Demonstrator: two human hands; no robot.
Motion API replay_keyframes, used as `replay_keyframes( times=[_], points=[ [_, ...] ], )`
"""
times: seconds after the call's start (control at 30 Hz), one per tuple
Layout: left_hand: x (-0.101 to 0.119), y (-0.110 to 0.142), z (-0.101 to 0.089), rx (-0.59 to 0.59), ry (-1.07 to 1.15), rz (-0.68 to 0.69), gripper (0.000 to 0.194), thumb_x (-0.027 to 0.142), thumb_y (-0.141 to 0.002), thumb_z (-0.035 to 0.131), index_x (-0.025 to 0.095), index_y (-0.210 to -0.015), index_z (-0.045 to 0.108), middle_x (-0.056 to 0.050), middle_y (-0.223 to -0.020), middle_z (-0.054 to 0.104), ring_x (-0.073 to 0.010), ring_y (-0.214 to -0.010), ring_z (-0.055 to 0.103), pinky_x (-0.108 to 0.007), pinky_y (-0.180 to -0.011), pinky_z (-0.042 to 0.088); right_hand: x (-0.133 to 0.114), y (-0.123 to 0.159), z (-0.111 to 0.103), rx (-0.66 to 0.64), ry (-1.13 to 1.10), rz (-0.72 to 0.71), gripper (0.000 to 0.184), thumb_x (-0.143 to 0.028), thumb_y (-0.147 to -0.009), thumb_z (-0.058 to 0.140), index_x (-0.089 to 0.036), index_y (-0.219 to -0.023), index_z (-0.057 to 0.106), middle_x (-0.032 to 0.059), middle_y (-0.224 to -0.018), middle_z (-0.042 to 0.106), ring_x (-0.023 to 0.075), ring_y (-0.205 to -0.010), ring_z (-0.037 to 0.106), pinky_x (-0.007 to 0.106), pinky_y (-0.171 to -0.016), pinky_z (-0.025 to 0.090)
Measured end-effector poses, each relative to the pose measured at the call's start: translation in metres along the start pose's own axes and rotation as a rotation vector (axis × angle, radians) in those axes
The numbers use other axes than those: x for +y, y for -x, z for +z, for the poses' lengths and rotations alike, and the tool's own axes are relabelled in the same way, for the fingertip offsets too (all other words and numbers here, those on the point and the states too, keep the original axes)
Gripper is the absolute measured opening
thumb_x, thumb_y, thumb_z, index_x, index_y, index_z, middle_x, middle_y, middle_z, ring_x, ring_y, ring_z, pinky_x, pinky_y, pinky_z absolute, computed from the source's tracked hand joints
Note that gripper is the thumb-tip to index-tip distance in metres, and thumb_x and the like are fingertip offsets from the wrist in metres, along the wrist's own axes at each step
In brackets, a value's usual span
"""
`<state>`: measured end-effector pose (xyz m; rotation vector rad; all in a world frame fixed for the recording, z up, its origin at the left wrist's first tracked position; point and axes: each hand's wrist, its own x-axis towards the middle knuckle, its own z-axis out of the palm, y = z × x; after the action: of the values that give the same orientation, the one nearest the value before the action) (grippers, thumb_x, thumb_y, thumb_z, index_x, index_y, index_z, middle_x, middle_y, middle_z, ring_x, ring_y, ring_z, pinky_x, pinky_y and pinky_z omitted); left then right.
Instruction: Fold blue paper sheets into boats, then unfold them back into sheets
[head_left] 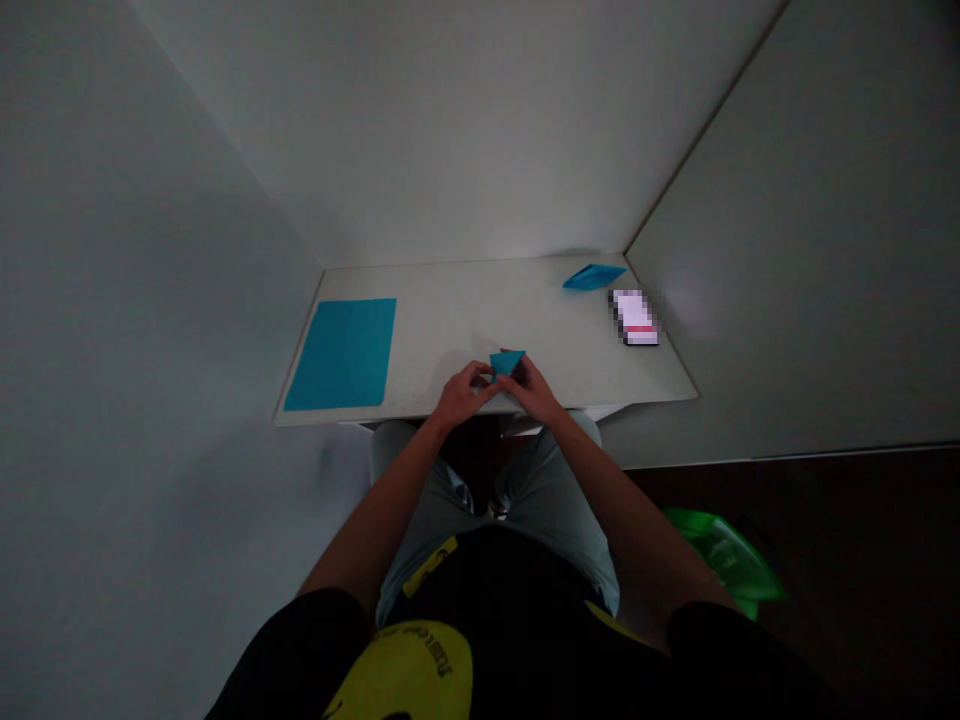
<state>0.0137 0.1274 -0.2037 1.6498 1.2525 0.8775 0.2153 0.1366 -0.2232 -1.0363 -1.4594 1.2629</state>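
Observation:
A small piece of folded blue paper [507, 362] is held just above the front part of the white table, between my two hands. My left hand [463, 393] pinches its lower left side with bent fingers. On the other side, my right hand [534, 391] grips the paper with the thumb in front and fingers behind. The paper shows a triangular face with its wide edge at the top. Its underside and the fingertips behind it are hidden.
Blue paper sheet [343, 354] lies flat at the table's left end. At the back right sits a folded blue paper boat shape [594, 277], with a phone [635, 317] near it. Walls border the table [450, 300]. A green plastic bag [724, 555] is on the floor, right.

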Motion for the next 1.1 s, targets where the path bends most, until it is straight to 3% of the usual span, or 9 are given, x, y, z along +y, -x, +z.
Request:
replay_keyframes(
  times=[0.1, 0.33, 0.53, 0.77, 1.0, 1.1],
  points=[
    [-0.003, -0.001, 0.001, 0.011, 0.043, 0.024, 0.044, 0.055, -0.091, 0.08, 0.022, -0.115, 0.066, -0.007, -0.115, 0.078, -0.0183, -0.09, 0.074, -0.032, -0.081, 0.057, -0.001, -0.002, -0.001, 0.007, 0.0, -0.009, 0.072, -0.074, -0.088, 0.077, -0.026, -0.139, 0.062, 0.0102, -0.125, 0.075, 0.027, -0.113, 0.072, 0.045, -0.106, 0.059],
    [-0.011, -0.004, 0.004, 0.056, 0.109, 0.01, 0.041, 0.054, -0.095, 0.075, 0.021, -0.117, 0.065, -0.009, -0.119, 0.076, -0.0169, -0.09, 0.073, -0.032, -0.083, 0.059, 0.01, -0.002, -0.003, 0.051, 0.1, 0.002, 0.057, -0.074, -0.088, 0.076, -0.025, -0.117, 0.066, 0.0023, -0.092, 0.071, 0.0213, -0.083, 0.066, 0.037, -0.079, 0.06],
    [-0.004, -0.001, 0.002, 0.005, 0.12, -0.01, 0.04, 0.053, -0.102, 0.064, 0.022, -0.128, 0.06, -0.008, -0.117, 0.08, -0.0176, -0.081, 0.076, -0.033, -0.08, 0.059, 0.009, -0.002, -0.002, 0.045, 0.109, 0.009, 0.058, -0.071, -0.09, 0.074, -0.026, -0.125, 0.067, 0.0038, -0.099, 0.073, 0.0222, -0.087, 0.067, 0.036, -0.077, 0.059],
    [0.007, 0.002, -0.001, 0.037, -0.13, 0.017, 0.045, 0.05, -0.111, 0.048, 0.025, -0.144, 0.063, -0.002, -0.086, 0.081, -0.0241, -0.089, 0.079, -0.036, -0.088, 0.057, 0.003, -0.003, 0.0, 0.048, 0.081, -0.015, 0.058, -0.069, -0.09, 0.074, -0.026, -0.128, 0.065, -0.0023, -0.086, 0.067, 0.017, -0.072, 0.062, 0.032, -0.069, 0.055],
    [-0.001, 0.004, 0.001, 0.045, -0.29, 0.1, 0.041, 0.04, -0.107, 0.053, 0.02, -0.138, 0.07, -0.01, -0.097, 0.081, -0.0288, -0.09, 0.075, -0.039, -0.09, 0.056, -0.007, 0.002, 0.004, 0.041, 0.155, -0.036, 0.066, -0.066, -0.084, 0.082, -0.026, -0.133, 0.064, 0.0002, -0.089, 0.071, 0.0187, -0.073, 0.063, 0.033, -0.068, 0.054],
    [-0.003, 0.004, 0.002, 0.032, -0.342, 0.102, 0.05, 0.038, -0.102, 0.059, 0.02, -0.148, 0.063, -0.008, -0.093, 0.079, -0.0272, -0.084, 0.072, -0.037, -0.086, 0.056, -0.012, 0.003, 0.005, 0.025, 0.178, -0.027, 0.068, -0.065, -0.085, 0.083, -0.026, -0.137, 0.064, 0.0003, -0.089, 0.071, 0.0179, -0.071, 0.062, 0.032, -0.065, 0.053]
  ],
)
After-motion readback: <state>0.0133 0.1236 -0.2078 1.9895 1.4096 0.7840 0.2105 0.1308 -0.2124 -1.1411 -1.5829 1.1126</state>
